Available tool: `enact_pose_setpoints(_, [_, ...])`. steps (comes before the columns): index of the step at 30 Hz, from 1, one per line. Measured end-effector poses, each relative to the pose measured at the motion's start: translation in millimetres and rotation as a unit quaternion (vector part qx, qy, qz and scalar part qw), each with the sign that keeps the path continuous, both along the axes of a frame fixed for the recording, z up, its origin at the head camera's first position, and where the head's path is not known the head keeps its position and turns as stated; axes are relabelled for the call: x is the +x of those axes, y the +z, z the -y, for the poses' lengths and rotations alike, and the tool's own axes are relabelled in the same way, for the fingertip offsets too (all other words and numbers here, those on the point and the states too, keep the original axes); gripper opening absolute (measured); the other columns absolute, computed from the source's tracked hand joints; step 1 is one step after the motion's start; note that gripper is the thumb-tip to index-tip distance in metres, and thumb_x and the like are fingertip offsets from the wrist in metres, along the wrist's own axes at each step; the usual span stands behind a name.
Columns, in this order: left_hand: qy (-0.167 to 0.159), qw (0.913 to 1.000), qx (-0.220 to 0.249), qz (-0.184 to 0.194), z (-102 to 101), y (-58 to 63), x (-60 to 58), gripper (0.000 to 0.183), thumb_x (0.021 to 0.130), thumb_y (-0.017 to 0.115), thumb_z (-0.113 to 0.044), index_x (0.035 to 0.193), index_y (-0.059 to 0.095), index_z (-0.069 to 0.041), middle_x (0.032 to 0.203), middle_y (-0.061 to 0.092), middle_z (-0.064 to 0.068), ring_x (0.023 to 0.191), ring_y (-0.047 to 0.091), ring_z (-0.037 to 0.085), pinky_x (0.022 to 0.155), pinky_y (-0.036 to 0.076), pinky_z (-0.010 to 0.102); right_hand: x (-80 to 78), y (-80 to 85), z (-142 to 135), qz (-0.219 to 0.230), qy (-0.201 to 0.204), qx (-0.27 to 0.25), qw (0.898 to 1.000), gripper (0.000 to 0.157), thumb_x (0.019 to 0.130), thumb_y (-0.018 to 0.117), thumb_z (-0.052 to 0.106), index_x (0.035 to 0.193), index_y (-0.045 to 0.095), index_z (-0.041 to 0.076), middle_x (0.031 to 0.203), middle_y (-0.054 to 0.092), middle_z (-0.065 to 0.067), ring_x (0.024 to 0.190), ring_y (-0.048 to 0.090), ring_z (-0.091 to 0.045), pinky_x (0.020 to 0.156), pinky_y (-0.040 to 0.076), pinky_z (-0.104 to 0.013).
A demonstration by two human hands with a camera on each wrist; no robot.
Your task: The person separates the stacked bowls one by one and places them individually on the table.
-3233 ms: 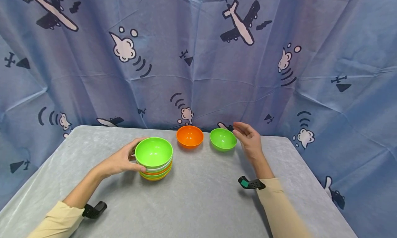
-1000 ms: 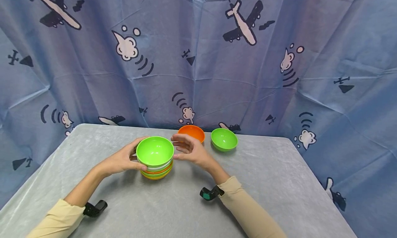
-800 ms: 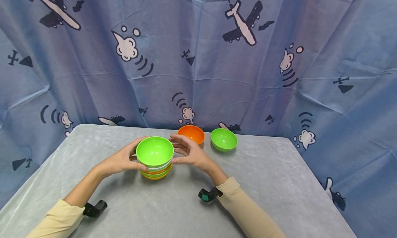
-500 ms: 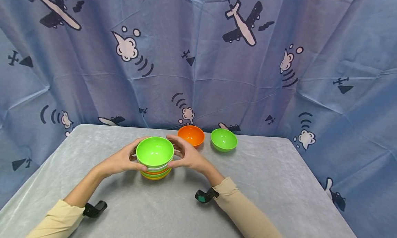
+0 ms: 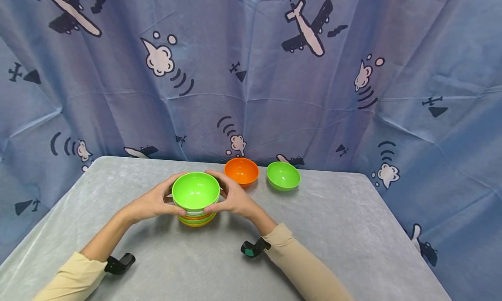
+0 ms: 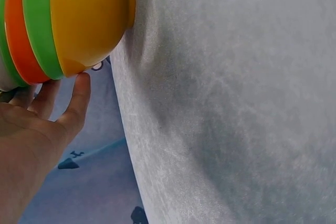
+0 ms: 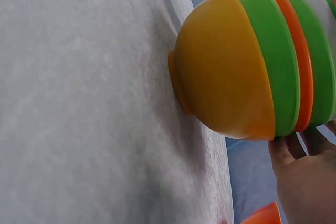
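A stack of nested bowls [image 5: 195, 194] stands left of the middle on the table, a light green one on top. White, green and orange rims show below it, and a yellow bowl [image 7: 223, 69] forms the base. My left hand [image 5: 156, 201] holds the stack from the left, thumb along the near side and fingers round the far side. From the right, my right hand [image 5: 237, 200] holds it the same way, its thumb on the near side under the top rim. In the left wrist view, fingertips [image 6: 81, 85] meet the rims near the yellow bowl.
An orange bowl [image 5: 241, 172] sits by the table's back edge, just beyond my right hand. To its right stands a separate green bowl [image 5: 283, 176]. A blue curtain [image 5: 251, 74] printed with airplanes hangs behind the grey-covered table [image 5: 353, 248].
My right hand has left the separate green bowl, moved left past the orange bowl and closed in on the stack's right side. My left hand has stayed on the stack.
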State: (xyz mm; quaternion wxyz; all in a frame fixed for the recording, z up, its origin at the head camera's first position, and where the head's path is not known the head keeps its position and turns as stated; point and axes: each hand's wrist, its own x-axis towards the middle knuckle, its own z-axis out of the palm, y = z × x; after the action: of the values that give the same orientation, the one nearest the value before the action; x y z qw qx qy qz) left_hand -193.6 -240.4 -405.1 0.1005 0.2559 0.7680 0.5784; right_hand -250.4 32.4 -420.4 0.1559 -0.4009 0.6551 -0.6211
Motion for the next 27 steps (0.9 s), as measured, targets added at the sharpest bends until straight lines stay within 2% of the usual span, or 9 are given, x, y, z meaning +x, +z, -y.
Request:
enact_pose_setpoints(5, [-0.001, 1.0000, 0.000, -0.001, 0.5, 1.0, -0.5, 0.091, 0.085, 0.083, -0.009, 0.158, 0.029, -0.010, 0.148, 0.042, 0.014, 0.131, 0.043, 0.037, 0.104, 0.040, 0.057, 0.0, -0.2, 1.6, -0.005, -0.008, -0.010, 1.000, 0.092, 0.078, 0.089, 0.004, 0.153, 0.037, -0.003, 0.148, 0.046, -0.010, 0.132, 0.048, -0.023, 0.112, 0.036, -0.037])
enact_pose_setpoints(16, [0.000, 1.0000, -0.003, -0.007, 0.8, 1.7, -1.4, 0.092, 0.084, 0.084, -0.008, 0.158, 0.030, -0.011, 0.148, 0.043, 0.013, 0.132, 0.043, 0.036, 0.103, 0.041, 0.055, -0.8, -0.9, 2.2, -0.034, -0.026, -0.013, 0.999, 0.086, 0.076, 0.089, 0.003, 0.150, 0.046, 0.004, 0.143, 0.053, -0.005, 0.128, 0.051, -0.022, 0.112, 0.036, -0.038])
enact_pose_setpoints(27, [0.001, 1.0000, -0.002, -0.007, 1.0, 0.9, -0.3, 0.095, 0.083, 0.086, -0.009, 0.158, 0.029, -0.009, 0.149, 0.042, 0.014, 0.133, 0.043, 0.037, 0.103, 0.041, 0.057, 2.1, 0.1, 2.3, -0.038, -0.031, -0.013, 0.999, 0.087, 0.075, 0.091, 0.006, 0.150, 0.047, 0.005, 0.144, 0.053, -0.005, 0.128, 0.052, -0.022, 0.111, 0.037, -0.037])
